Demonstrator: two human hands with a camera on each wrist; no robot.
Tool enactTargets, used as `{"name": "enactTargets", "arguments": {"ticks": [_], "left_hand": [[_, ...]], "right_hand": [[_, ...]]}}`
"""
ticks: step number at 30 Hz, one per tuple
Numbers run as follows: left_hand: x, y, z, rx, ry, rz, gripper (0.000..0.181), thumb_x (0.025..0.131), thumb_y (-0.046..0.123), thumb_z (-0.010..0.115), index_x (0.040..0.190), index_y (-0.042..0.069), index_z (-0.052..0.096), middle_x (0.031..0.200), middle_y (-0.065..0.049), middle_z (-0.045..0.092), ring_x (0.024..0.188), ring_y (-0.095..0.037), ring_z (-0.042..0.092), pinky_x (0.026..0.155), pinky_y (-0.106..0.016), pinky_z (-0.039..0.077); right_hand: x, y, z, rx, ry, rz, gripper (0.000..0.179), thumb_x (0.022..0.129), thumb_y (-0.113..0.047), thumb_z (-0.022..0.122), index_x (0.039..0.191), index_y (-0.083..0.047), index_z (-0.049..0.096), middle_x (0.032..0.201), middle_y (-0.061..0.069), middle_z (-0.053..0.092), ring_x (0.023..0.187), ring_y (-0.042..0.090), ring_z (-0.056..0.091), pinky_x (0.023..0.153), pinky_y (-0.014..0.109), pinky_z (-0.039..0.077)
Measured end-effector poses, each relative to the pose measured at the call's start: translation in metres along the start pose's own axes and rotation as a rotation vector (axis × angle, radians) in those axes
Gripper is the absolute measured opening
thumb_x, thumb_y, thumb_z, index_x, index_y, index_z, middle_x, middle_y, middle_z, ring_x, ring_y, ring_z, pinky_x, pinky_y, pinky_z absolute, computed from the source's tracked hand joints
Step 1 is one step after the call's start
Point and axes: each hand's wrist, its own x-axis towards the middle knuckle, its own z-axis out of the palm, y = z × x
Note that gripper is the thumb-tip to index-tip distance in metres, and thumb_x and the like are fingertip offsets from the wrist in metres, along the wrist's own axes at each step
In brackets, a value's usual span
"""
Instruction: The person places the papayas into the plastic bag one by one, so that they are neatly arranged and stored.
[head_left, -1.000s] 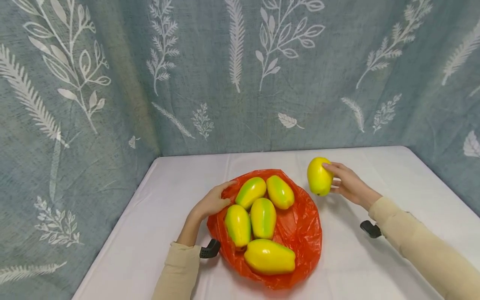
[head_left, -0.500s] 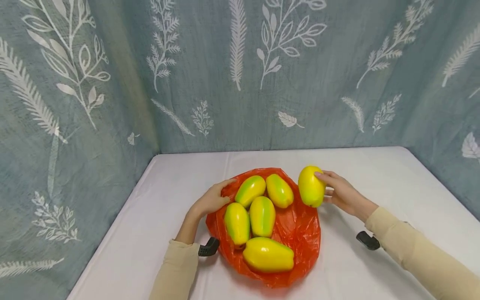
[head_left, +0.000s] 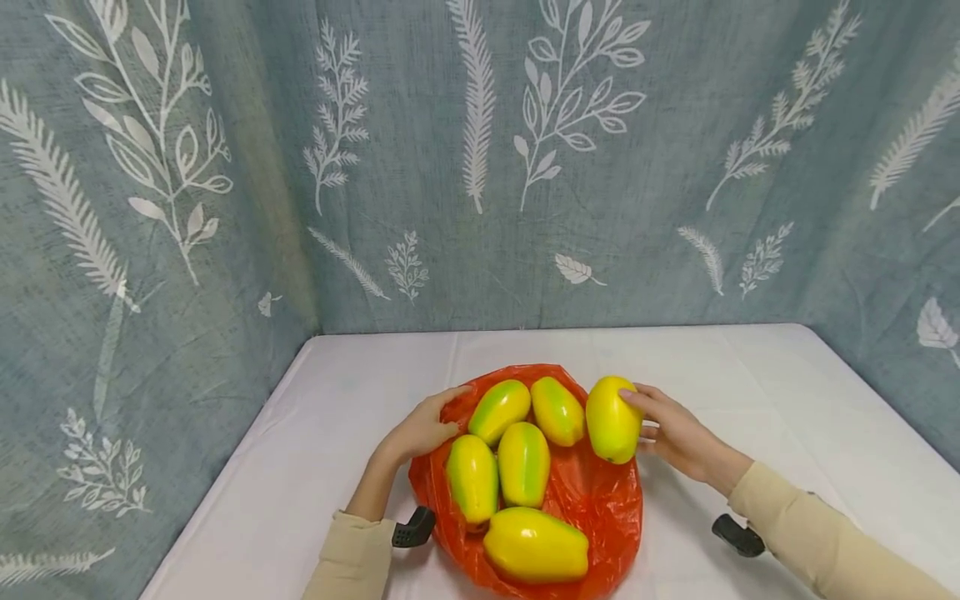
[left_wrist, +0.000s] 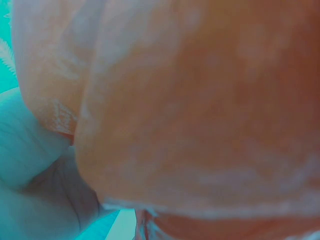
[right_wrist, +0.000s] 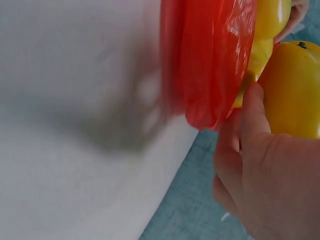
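My right hand holds a yellow papaya by its right side, thumb on top. The fruit overlaps the right part of an open red plastic bag in the head view; in the right wrist view the papaya is close beside the bag. On the bag's left side my left hand grips the rim. The left wrist view is mostly filled by the bag, with part of the hand at its edge. Several yellow-green papayas lie in the bag, one sideways at the front.
A white cloth covers the table under the bag. Grey-green curtains with white leaf patterns stand behind it and at both sides. Dark wrist camera mounts stick out from both sleeves.
My right hand has brought its papaya leftward and down, from beside the bag to over its right part. The left hand has stayed at the bag's rim. The head view has tilted slightly up.
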Motion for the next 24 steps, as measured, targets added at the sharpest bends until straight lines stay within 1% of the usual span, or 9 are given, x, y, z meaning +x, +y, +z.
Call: {"name": "enactTargets", "arguments": {"ticks": [4,7,14,20,24], "left_hand": [[-0.001,-0.001,0.0,-0.007,-0.001,0.015,0.057,0.086,-0.006,0.048,0.142,0.002,0.041,0.132,-0.02,0.05,0.104,-0.031,0.053,0.09,-0.047,0.049],[-0.001,-0.001,0.0,0.003,-0.001,0.016,0.057,0.086,-0.006,0.048,0.142,0.002,0.042,0.133,-0.019,0.049,0.105,-0.03,0.053,0.091,-0.047,0.048],[-0.001,0.001,0.001,0.019,0.01,-0.002,0.057,0.085,-0.006,0.048,0.142,0.003,0.043,0.132,-0.019,0.05,0.104,-0.03,0.052,0.09,-0.047,0.048],[-0.001,0.001,0.001,0.026,0.013,0.017,0.058,0.085,-0.007,0.048,0.141,0.002,0.043,0.132,-0.021,0.049,0.104,-0.03,0.052,0.09,-0.047,0.048],[0.0,0.003,0.001,0.035,0.016,0.016,0.058,0.085,-0.006,0.048,0.141,0.003,0.043,0.132,-0.02,0.049,0.104,-0.03,0.052,0.09,-0.047,0.048]], "right_hand": [[-0.003,0.003,0.007,-0.009,0.003,0.007,0.076,0.097,-0.039,0.048,0.149,0.0,0.009,0.146,0.026,0.018,0.126,0.048,0.031,0.096,0.048,0.044],[-0.006,0.005,0.011,-0.015,0.008,0.014,0.075,0.096,-0.038,0.049,0.149,0.0,0.011,0.145,0.026,0.021,0.123,0.046,0.034,0.095,0.049,0.044],[-0.01,0.008,0.019,-0.062,0.026,0.051,0.077,0.094,-0.04,0.054,0.148,0.0,0.014,0.14,0.026,0.032,0.112,0.036,0.05,0.09,0.043,0.049],[-0.01,0.01,0.022,-0.073,0.033,0.068,0.078,0.093,-0.041,0.055,0.147,0.001,0.016,0.136,0.026,0.038,0.108,0.032,0.052,0.088,0.042,0.05],[-0.012,0.011,0.024,-0.077,0.039,0.075,0.078,0.093,-0.041,0.055,0.146,0.003,0.017,0.132,0.026,0.042,0.103,0.029,0.055,0.087,0.043,0.051]]}}
